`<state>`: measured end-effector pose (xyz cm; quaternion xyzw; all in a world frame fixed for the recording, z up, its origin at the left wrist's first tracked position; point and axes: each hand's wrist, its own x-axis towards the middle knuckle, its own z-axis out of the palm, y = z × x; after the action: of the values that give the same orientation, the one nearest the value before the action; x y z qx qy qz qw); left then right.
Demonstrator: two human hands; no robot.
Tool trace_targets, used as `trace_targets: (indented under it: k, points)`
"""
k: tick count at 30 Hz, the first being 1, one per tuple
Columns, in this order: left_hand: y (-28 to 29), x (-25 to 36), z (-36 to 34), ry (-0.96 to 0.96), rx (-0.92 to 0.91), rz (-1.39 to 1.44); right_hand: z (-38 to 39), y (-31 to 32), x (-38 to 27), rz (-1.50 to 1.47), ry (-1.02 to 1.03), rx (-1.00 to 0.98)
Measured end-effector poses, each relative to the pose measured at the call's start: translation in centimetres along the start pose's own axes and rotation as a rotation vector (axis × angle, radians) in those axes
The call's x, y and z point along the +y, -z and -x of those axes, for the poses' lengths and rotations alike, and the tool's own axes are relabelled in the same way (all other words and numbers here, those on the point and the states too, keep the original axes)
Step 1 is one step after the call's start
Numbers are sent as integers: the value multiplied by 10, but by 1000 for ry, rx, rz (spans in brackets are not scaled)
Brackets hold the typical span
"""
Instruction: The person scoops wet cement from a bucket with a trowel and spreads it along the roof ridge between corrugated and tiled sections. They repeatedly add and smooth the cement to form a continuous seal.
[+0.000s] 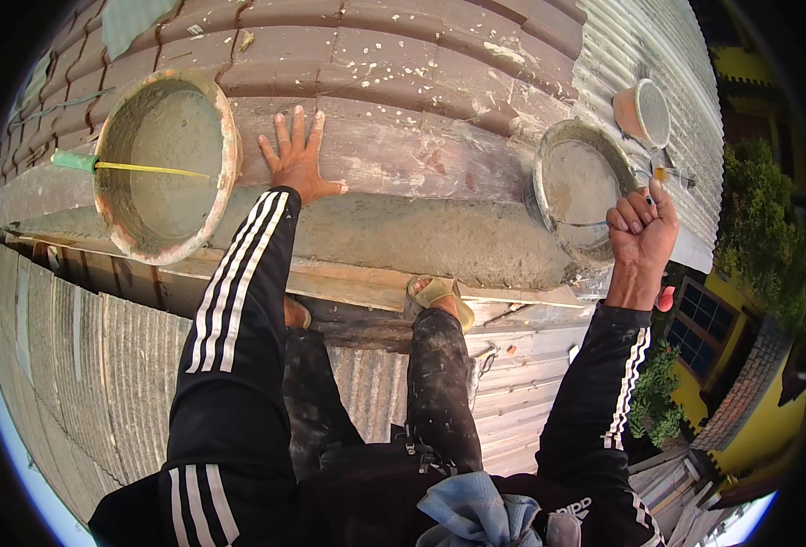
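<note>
Tiled roof: brown roof tiles (376, 55) cover the far side, spotted with pale splashes
Corrugated roofing: grey corrugated sheets (686, 73) at far right, with further ribbed sheeting (148, 346) at near left
Mortar bed: a strip of grey mortar (403, 232) runs left to right, with a wooden board (357, 281) along its near side
Left tub: a round mortar-crusted tub (231, 146), grey mortar inside, to the left of the left hand
Right tub: a second round tub (542, 182), also holding grey mortar, just beside the right hand
Small bucket: an orange-sided bucket (625, 115) of grey mortar, on the far side of the right tub
Left grip: left hand (299, 169) released, fingers spread on the brown surface
Right grip: right hand (642, 232) with fingers curled at the right tub's right side; cannot tell whether it grasps anything
Green-handled tool: its green handle (77, 160) lies past the left tub's left rim, a slim yellow length reaching over the mortar
</note>
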<state>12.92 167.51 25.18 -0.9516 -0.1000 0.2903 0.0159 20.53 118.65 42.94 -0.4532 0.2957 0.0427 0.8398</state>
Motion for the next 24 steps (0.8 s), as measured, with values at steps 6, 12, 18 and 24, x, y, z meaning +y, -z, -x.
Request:
trace_targets:
  k: [6, 12, 18, 24]
  points:
    - [7, -3, 2, -14, -59, 28, 57, -77, -1, -132, -111, -267]
    - [21, -6, 7, -30, -102, 64, 119, -115, 45, -154, -177, -253]
    - [17, -21, 14, -91, -9, 191, 139, -142, 114, -224, -236, -427]
    - [4, -37, 18, -162, 29, 372, 140, -160, 123, -89, -299, -477]
